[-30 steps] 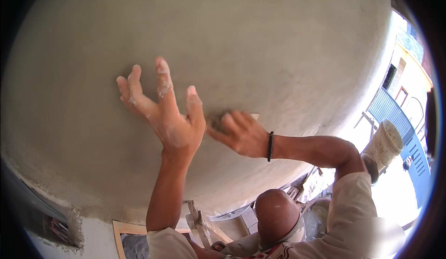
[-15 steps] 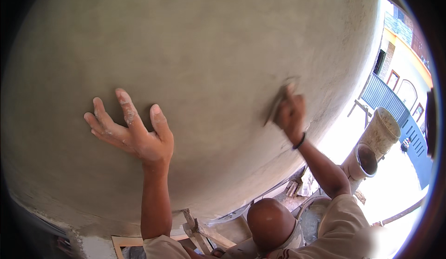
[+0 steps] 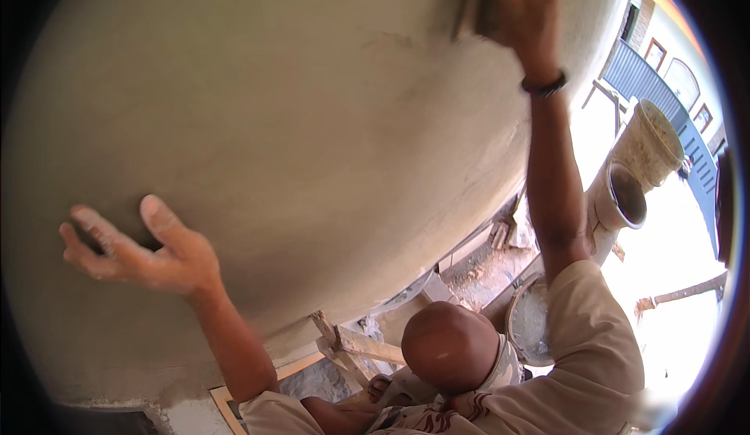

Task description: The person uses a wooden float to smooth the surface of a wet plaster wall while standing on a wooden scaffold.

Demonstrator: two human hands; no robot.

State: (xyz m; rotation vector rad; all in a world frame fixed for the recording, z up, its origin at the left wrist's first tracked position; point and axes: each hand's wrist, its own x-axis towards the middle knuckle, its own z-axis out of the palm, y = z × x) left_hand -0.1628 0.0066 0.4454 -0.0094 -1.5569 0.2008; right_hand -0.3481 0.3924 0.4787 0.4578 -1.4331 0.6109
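**Two bare hands at a plastered wall, the right one now high with a flat tool**

A smooth, grey-beige wall (image 3: 312, 138) fills most of the frame, bowed by the fisheye lens. At the top, right of centre, the person's right hand (image 3: 527, 17) has its fingers closed around a flat tool (image 3: 468, 5), which is blurred and partly cut off by the upper edge. The tool is at the wall's surface, its thin edge facing left. A dark bracelet (image 3: 544, 83) circles that wrist.

At the left, below mid-height, the left hand (image 3: 156, 255) is empty, fingers spread and whitened with residue; whether it touches the wall is unclear.

Half a second ago the right hand and tool were lower, right of centre; a second ago they were near the middle, close beside the left hand. The left hand now sits farther left and lower, so the hands are well apart. The view has shifted too: two stained buckets, one upper (image 3: 634, 154) and one lower (image 3: 600, 201), appear higher at the right. Wooden pieces (image 3: 371, 346) stand at the bottom centre, and a blue gate (image 3: 637, 74) shows at the upper right.
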